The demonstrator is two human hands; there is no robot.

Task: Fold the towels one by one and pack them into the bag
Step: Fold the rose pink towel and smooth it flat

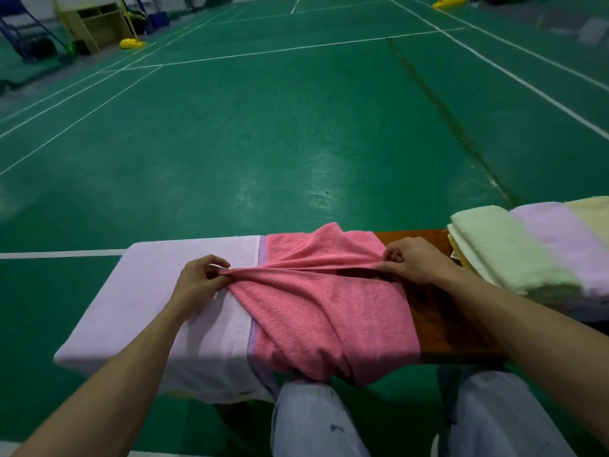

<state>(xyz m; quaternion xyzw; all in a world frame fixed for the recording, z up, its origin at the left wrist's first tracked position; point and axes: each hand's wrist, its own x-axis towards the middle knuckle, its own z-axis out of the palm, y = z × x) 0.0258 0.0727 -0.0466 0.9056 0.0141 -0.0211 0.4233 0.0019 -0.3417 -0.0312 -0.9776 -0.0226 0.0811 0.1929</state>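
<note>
Tautly, the pink towel (323, 311) spans left hand (194, 285) to right hand (415, 258) — fingers (390, 267) pinching its gathered ridge.

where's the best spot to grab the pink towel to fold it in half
Pinch the pink towel at the middle of its two side edges, one hand from each side. It lies across the wooden bench, near end hanging off, so lifting there raises a straight fold line. The left hand and right hand pinch those spots now.
</note>
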